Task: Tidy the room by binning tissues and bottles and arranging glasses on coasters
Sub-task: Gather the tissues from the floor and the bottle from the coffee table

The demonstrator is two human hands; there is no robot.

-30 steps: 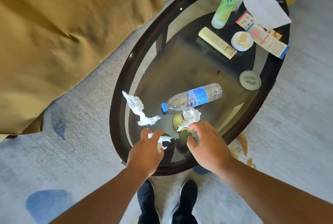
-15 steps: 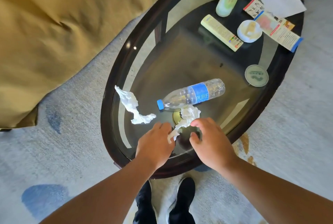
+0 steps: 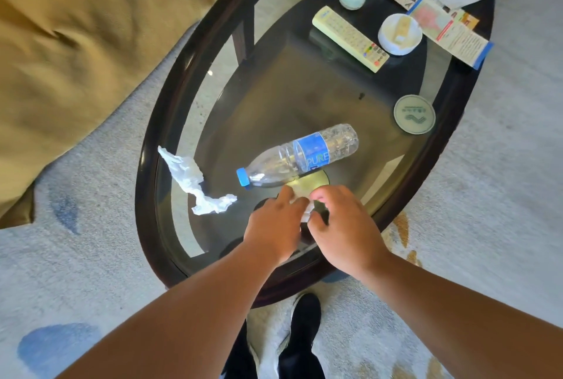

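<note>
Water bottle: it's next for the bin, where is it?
In the head view the water bottle lies on its side, just beyond the left hand and right hand, cap toward the long tissue on the left.

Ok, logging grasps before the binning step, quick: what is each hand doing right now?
Left hand: fingers over the tissue, grip hidden, cannot tell.
Right hand: pinching that tissue.

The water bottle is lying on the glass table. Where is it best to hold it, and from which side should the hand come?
Grip the bottle around its blue label, coming from above with fingers across its width. It lies on its side, cap pointing left, and the labelled middle is a straight cylinder, wider than the tapering neck.
</note>
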